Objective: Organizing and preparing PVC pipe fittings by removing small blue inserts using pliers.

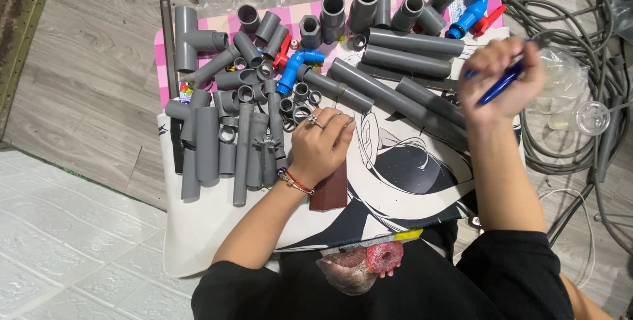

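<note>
On the low table (pixel 173 33), over its pink-checked cover, lies a spread of grey plastic pipe parts. The landmark is the dark red-brown block (pixel 331 188) near the table's front edge.

Left hand (pixel 321 146): lies palm down on the block's far end, fingers curled loosely over it, holding it in place. Rings on the fingers, a red cord bracelet (pixel 295 181) at the wrist.

Right hand (pixel 499 81): raised well to the right of the block and farther back, closed around a blue pen-like tool (pixel 499 86) that slants from lower left to upper right. Cannot tell what kind of tool it is.

Just left of the block: a row of short grey pipe lengths (pixel 208 145) laid side by side, running front to back. Behind the block: small grey rings and couplings (pixel 298 105), and a blue elbow fitting (pixel 295 68). Behind and right of the block: longer grey pipes (pixel 415 41) lying crosswise. Far behind, at the table's back edge: grey sockets standing on end (pixel 366 0) and a blue valve piece (pixel 469 4).

Under the block: a white cloth with a dark printed figure (pixel 402 168).

Right of the block, off the table: coiled grey hose (pixel 580 3) on the floor and a clear plastic bag (pixel 564 92).
</note>
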